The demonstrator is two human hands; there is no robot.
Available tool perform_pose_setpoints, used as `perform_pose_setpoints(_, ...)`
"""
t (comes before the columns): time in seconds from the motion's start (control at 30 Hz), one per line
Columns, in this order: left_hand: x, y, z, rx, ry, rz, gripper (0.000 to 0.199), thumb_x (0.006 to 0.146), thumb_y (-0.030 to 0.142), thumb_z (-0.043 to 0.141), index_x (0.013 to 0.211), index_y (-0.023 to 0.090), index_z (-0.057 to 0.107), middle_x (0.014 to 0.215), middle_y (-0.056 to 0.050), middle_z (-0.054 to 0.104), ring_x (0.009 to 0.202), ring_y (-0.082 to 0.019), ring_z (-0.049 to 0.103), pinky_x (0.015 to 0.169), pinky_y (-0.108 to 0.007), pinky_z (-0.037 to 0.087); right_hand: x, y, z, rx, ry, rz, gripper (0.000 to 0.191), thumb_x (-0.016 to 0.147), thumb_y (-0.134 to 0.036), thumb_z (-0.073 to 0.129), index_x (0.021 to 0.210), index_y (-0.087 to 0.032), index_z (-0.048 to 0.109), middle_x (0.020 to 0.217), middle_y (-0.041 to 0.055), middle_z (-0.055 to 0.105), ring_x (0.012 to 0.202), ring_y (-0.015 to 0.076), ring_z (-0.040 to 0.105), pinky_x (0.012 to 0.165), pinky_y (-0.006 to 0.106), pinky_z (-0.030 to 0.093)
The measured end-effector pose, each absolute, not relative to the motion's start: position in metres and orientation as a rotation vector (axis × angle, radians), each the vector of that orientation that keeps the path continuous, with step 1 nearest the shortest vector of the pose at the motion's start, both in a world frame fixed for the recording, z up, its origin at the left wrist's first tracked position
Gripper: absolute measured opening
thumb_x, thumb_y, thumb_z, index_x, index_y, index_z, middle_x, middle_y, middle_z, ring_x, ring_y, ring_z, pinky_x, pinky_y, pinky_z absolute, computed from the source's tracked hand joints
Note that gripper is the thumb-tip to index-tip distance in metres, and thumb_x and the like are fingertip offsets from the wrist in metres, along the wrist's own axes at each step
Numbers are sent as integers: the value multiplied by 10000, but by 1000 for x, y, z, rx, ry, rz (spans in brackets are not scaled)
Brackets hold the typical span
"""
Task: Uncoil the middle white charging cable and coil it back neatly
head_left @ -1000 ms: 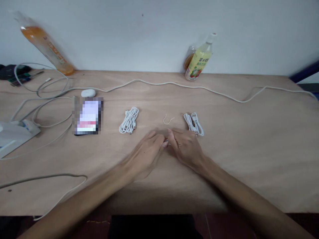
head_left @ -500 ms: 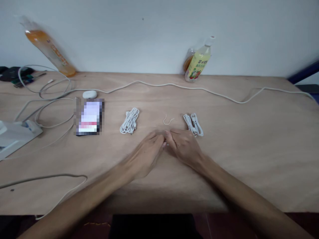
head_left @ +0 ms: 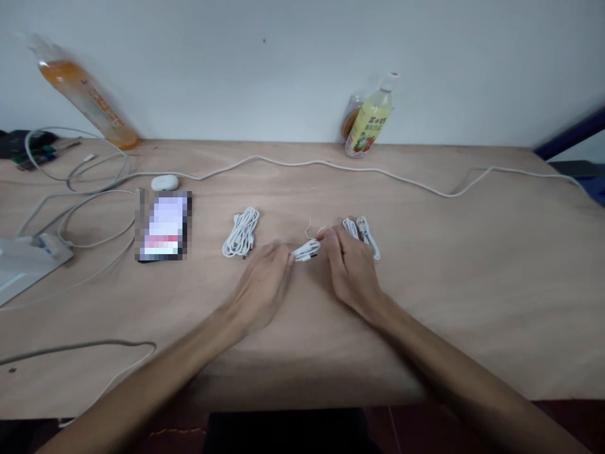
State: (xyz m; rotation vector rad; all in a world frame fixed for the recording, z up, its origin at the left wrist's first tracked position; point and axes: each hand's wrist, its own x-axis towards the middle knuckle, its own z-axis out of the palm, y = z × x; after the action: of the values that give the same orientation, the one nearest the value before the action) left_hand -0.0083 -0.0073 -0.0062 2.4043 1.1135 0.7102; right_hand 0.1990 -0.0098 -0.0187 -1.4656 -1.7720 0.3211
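Between my hands is a small folded bundle of white USB cable (head_left: 307, 251), a dark plug tip showing on its right side. My left hand (head_left: 265, 280) is closed on the bundle's left end. Thumb and fingers of my right hand (head_left: 350, 265) are pinched together just off the bundle's upper right end; whatever they hold is too small to make out. A thin white strand, like a tie (head_left: 308, 231), curves on the table behind the bundle. Left of my hands lies a larger coiled white cable (head_left: 241, 233). Another coiled white cable (head_left: 367, 234) is partly hidden behind my right hand.
On the left are a phone (head_left: 165, 224), a white earbud case (head_left: 164, 183), loose cables (head_left: 78, 183) and a white box-like object (head_left: 33, 258). An orange drink bottle (head_left: 89, 104) and a yellow-labelled bottle (head_left: 371, 120) stand by the wall. A long white cord (head_left: 331, 165) crosses the table.
My hands have moved apart, uncovering the small cable bundle in my left hand. My right hand has drawn away from my left. The whole view has shifted slightly.
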Motion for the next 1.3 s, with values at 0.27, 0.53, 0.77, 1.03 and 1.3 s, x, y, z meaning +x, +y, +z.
perform_pose_setpoints(0.27,-8,-7,-4,2146,1255,877,316,1174,292,306,881,275,423,821,-16,584,788,-229,582,755,-394,491,198,-1,-32,-1578,-1893,248,127,1055,-183,636,1082,-221,754,1101,113,749,952,269,725,770,379,550)
perform_pose_setpoints(0.53,-6,-9,-1,2065,1279,897,300,1168,297,317,890,277,427,797,7,529,767,-221,558,754,-385,468,193,2,-27,-1729,-2100,89,133,1087,-168,621,1054,-177,750,1080,140,732,817,242,684,597,335,437)
perform_pose_setpoints(0.77,-5,-9,0,1933,1309,908,302,1145,326,345,863,273,441,785,10,524,762,-214,530,786,-377,454,192,1,-28,-1626,-2108,45,144,1116,-197,584,1040,-169,703,1060,140,706,838,251,664,583,343,409)
perform_pose_setpoints(1.03,-4,0,-5,1278,1231,1095,377,1114,472,511,831,230,569,787,2,530,736,-181,485,727,-323,433,185,-18,-16,-1067,-1797,282,121,1118,-164,605,1035,-254,605,944,9,676,825,180,629,674,320,486)
perform_pose_setpoints(1.3,2,-5,-3,1096,1017,1033,479,1055,601,646,786,210,582,682,47,400,649,-149,352,626,-303,318,176,-26,-18,-1005,-1744,320,148,1080,-110,618,1047,-254,607,928,0,661,795,164,622,611,297,459)
